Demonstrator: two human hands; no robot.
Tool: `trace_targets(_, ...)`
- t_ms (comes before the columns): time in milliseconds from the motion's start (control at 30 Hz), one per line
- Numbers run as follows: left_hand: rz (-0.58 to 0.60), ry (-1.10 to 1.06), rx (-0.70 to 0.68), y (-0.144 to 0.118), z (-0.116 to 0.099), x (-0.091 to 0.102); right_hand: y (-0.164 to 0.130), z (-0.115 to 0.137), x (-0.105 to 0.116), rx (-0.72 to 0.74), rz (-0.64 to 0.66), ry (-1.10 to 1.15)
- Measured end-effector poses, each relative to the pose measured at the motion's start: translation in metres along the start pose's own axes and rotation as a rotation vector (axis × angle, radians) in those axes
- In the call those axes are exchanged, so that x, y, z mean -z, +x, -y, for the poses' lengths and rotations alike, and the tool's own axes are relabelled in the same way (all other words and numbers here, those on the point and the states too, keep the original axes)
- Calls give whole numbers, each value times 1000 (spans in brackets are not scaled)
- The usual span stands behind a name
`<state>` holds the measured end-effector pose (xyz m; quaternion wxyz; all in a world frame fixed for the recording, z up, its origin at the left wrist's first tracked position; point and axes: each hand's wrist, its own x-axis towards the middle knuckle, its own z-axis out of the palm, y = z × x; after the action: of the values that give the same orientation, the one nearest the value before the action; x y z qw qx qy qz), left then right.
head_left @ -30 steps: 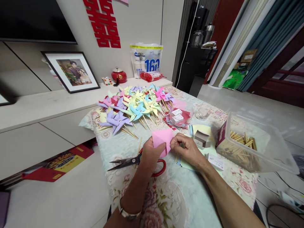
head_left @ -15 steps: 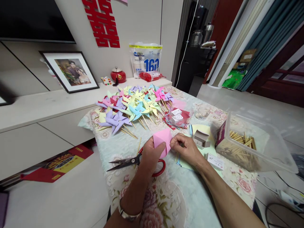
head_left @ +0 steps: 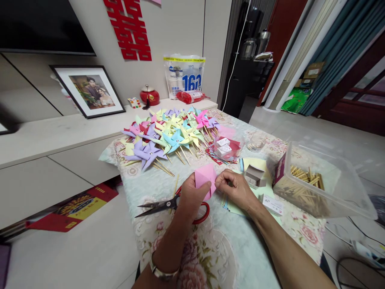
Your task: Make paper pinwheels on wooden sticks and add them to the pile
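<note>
A pink sheet of paper (head_left: 205, 175) with folded-in corners is pinched in my left hand (head_left: 193, 193), the thumb lying across its front. My right hand (head_left: 233, 185) is closed at the paper's right edge, fingertips pressed together; anything between them is too small to make out. Under my left wrist lie black-bladed scissors (head_left: 159, 206) with red handles, blades spread apart. A thin stick (head_left: 176, 184) rests just behind them. Many finished paper pinwheels (head_left: 177, 138) in several colours lie heaped farther back on the flowered tablecloth (head_left: 228, 245).
A clear bin of short sticks (head_left: 313, 188) stands at the right. Near my right hand are an opened small box (head_left: 255, 176), a white box (head_left: 272, 204) and coloured paper sheets (head_left: 236, 208). Behind sit a clear tub with little boxes (head_left: 228, 149) and a clear round dish (head_left: 256, 143).
The pink paper has tilted slightly in my left hand, and its thumb has shifted a little to the right. My right hand stays almost in place.
</note>
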<state>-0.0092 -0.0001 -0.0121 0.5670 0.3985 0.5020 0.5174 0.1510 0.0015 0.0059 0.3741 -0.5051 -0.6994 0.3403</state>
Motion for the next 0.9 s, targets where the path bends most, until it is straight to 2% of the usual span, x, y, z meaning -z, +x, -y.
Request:
trace_targets(533,30,37,-51,2,7,4,-1,3,1,-10,-1,9)
trace_targets(733,103,12,-19,0,1,4,-2,2,14,72,-264,69)
trace_targets(800,162,4,-1,-2,-2,4,-3,1,20,99,-245,78)
trace_targets(900,248,5,20,-4,-5,3,-5,4,26,104,-105,109)
